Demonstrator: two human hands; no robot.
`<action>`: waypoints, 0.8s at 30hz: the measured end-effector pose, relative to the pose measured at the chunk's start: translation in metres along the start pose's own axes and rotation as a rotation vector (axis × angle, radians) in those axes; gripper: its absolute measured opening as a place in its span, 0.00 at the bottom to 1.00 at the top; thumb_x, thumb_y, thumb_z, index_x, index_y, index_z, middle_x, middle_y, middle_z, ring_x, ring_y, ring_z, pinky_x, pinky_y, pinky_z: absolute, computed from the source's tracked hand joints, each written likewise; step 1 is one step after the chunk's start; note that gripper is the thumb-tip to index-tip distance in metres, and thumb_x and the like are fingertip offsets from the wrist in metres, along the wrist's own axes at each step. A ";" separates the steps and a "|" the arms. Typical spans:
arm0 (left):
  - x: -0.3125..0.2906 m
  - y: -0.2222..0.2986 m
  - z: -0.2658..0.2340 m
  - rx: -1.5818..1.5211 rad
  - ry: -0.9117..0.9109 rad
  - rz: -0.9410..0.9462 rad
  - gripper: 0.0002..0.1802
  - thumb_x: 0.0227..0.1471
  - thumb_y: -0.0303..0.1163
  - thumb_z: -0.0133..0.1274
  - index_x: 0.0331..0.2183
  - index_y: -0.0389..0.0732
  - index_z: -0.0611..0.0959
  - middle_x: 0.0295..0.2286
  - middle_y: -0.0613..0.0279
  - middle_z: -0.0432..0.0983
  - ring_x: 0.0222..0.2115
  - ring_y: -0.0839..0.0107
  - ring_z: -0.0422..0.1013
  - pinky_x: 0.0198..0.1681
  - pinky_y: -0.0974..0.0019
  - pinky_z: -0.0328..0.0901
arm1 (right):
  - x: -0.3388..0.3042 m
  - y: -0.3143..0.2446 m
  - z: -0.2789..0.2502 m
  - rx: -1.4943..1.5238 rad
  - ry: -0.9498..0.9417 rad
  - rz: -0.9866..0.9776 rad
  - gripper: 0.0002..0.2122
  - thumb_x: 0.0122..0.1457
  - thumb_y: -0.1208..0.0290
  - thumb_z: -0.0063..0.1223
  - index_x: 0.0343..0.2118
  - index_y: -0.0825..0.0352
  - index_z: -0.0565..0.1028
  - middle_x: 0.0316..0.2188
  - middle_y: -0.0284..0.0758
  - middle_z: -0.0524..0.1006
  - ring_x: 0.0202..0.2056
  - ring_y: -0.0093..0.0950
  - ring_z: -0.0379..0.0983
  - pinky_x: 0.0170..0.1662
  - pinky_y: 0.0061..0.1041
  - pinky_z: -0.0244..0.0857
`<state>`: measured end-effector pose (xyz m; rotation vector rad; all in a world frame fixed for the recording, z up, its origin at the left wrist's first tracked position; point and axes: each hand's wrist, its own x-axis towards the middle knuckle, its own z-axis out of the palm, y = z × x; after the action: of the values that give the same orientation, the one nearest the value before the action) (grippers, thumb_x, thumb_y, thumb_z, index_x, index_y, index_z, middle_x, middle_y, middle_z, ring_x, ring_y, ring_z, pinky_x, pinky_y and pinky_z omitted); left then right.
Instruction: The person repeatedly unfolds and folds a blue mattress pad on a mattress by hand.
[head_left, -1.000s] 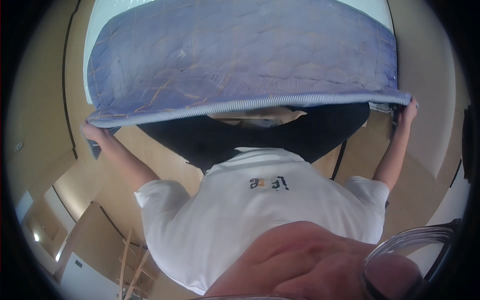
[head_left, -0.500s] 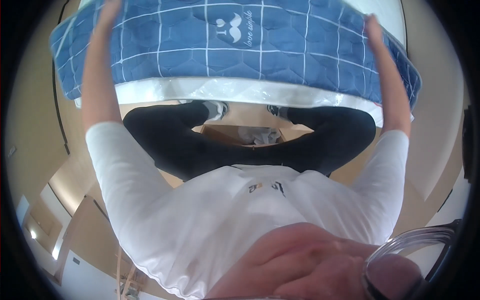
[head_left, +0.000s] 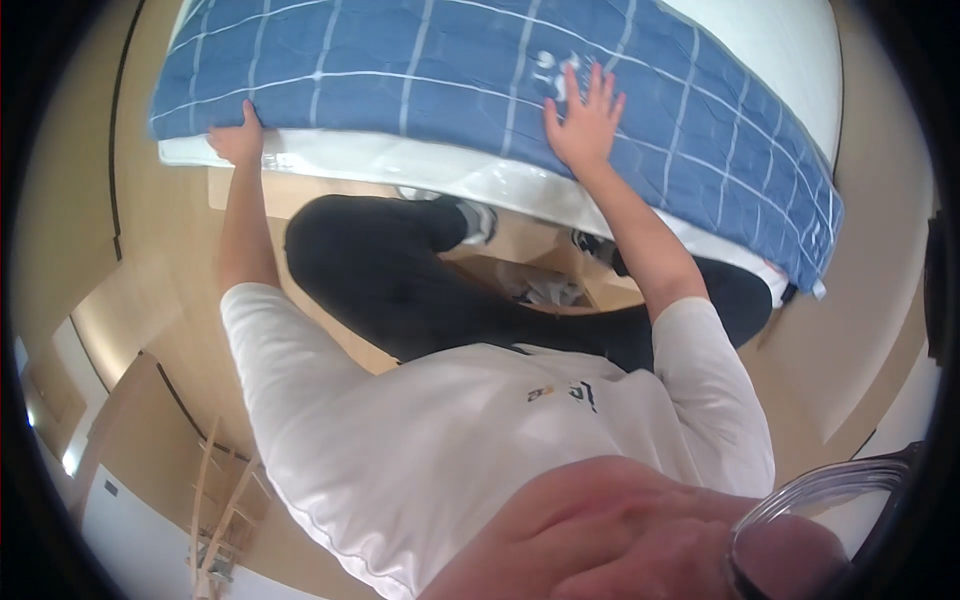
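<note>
A blue quilted mattress pad (head_left: 450,95) with white grid lines covers the near part of a white mattress (head_left: 370,150), whose side looks wrapped in shiny clear plastic. At the pad's near left edge, my left hand (head_left: 238,138) has its thumb over the blue cloth and its fingers bent at the edge, gripping it. My right hand (head_left: 585,118) lies flat on the pad near its printed white pattern, fingers spread, holding nothing. A small white tag (head_left: 819,290) hangs from the pad's right corner.
Under the bed's edge, between my legs, is an open wooden drawer or box (head_left: 480,270) with crumpled whitish material (head_left: 545,287) in it. Wooden floor (head_left: 180,260) stretches to the left. A wooden rack (head_left: 215,510) stands at the lower left.
My left hand has come down from the pad's far left to its near edge. My right hand has moved left from the right side onto the pad. The view has turned and shifted.
</note>
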<state>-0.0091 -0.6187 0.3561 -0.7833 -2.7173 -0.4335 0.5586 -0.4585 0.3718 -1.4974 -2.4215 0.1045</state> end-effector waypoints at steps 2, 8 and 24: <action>0.029 -0.022 0.000 -0.483 -0.169 -0.638 0.54 0.50 0.64 0.59 0.61 0.27 0.65 0.61 0.42 0.61 0.60 0.49 0.62 0.59 0.47 0.60 | -0.001 0.000 0.004 -0.056 -0.020 0.058 0.32 0.61 0.49 0.50 0.68 0.49 0.63 0.71 0.46 0.53 0.71 0.50 0.44 0.70 0.57 0.35; 0.137 -0.054 -0.016 -1.703 -0.328 -0.909 0.33 0.62 0.49 0.54 0.60 0.39 0.70 0.53 0.55 0.73 0.54 0.57 0.70 0.61 0.54 0.63 | -0.003 -0.011 0.010 -0.126 -0.020 0.044 0.31 0.61 0.51 0.50 0.68 0.49 0.62 0.70 0.46 0.54 0.71 0.49 0.45 0.71 0.54 0.34; -0.107 0.244 -0.188 -0.506 -0.407 1.460 0.40 0.44 0.25 0.63 0.61 0.49 0.73 0.55 0.49 0.70 0.55 0.51 0.68 0.56 0.57 0.66 | -0.017 0.030 -0.013 -0.082 0.045 -0.036 0.25 0.66 0.55 0.45 0.66 0.50 0.65 0.67 0.43 0.60 0.68 0.48 0.53 0.70 0.55 0.41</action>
<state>0.2473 -0.5391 0.5421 -2.7801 -1.5130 -0.5696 0.5959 -0.4613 0.3742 -1.4729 -2.4432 -0.0358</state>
